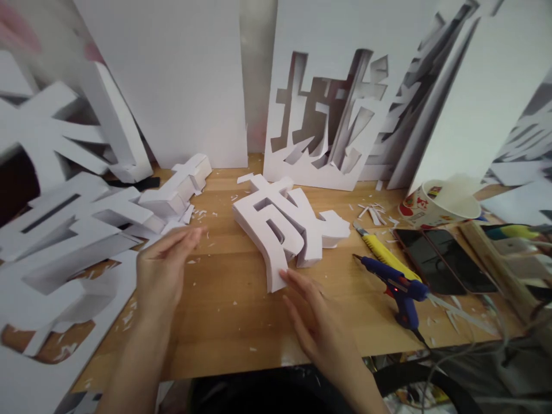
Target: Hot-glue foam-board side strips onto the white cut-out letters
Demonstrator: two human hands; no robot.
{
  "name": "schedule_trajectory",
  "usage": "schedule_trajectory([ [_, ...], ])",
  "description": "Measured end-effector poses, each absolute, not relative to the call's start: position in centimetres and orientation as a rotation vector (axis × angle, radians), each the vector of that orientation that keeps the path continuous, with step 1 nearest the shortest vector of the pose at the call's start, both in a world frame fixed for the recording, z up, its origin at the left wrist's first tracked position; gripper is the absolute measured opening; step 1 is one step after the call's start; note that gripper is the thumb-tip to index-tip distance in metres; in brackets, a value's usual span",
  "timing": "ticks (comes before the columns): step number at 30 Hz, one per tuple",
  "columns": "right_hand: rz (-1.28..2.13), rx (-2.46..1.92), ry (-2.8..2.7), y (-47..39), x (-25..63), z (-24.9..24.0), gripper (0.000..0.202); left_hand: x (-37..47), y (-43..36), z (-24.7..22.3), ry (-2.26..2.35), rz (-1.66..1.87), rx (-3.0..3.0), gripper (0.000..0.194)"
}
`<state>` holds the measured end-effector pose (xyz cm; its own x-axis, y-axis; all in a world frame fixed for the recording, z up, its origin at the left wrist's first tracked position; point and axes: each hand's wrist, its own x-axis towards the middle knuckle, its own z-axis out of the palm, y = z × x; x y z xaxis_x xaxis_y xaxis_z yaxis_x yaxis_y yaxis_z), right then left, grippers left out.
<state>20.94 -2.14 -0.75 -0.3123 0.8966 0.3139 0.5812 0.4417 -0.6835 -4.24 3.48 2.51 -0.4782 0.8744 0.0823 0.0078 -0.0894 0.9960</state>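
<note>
A white foam-board Chinese character [259, 221] with thick sides lies face up on the wooden table before me. My right hand [317, 313] is at its lower end, fingers loosely stretched and thumb apart. A fingertip touches the foot of the long curved stroke without gripping it. My left hand [161, 270] hovers left of the character, apart from it. Its fingers and thumb are drawn together, with nothing visible in them. To the right lie a blue glue gun [394, 282], its small red light lit, and a yellow utility knife [382, 250].
White foam cut-outs [86, 213] pile up on the left. Behind stand a plain white board [181, 86] and a board with character-shaped openings [319, 172]. At right are a paper cup [425, 207], dark phones [440, 259] and cables. Foam scraps [373, 213] litter the wooden table [215, 322].
</note>
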Motion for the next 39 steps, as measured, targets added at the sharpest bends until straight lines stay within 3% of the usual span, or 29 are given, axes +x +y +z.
schedule_trajectory([
  [2,0.612,-1.234,-2.021,-2.3,20.9,-0.9,0.044,-3.8,3.2,3.6,1.234,1.670,0.907,0.010],
  [4,0.643,-1.235,-2.012,-2.4,20.9,-1.0,0.046,-2.6,2.5,4.4,0.996,1.492,0.862,0.025],
  [8,0.667,-1.224,-2.016,-2.6,21.1,-1.2,0.049,-0.9,1.0,5.1,0.865,0.519,1.156,0.031],
  [11,0.668,-1.227,-2.036,-2.9,21.1,-1.3,0.055,-1.9,1.6,4.3,1.259,0.012,1.597,0.030],
  [16,0.603,-1.181,-1.993,-3.2,20.9,-2.3,0.063,-2.6,5.7,3.0,1.983,0.566,1.808,0.020],
  [18,0.562,-1.178,-1.922,-3.1,21.2,-2.9,0.063,-1.3,6.6,3.3,1.906,0.949,1.726,0.026],
  [20,0.603,-1.220,-1.837,-2.7,21.7,-3.5,0.056,0.4,6.1,4.1,1.457,1.393,1.393,0.023],
  [22,0.732,-1.272,-1.711,-2.3,22.5,-3.5,0.042,1.7,4.5,5.0,1.000,1.308,1.133,0.028],
  [24,0.915,-1.256,-1.472,-1.8,23.0,-3.0,0.025,2.3,2.1,5.6,0.791,0.954,1.099,0.031],
  [28,1.215,-0.970,-0.923,-0.9,23.4,-0.8,0.019,2.9,-1.5,4.8,1.103,0.431,1.286,0.036],
  [35,1.514,-0.587,-0.682,-1.5,23.3,1.6,0.027,7.3,-2.0,1.6,1.113,0.624,1.011,0.060],
  [39,1.538,-0.544,-0.735,-2.3,22.8,2.2,0.047,9.3,-1.8,2.1,1.033,0.594,1.093,0.038],
])
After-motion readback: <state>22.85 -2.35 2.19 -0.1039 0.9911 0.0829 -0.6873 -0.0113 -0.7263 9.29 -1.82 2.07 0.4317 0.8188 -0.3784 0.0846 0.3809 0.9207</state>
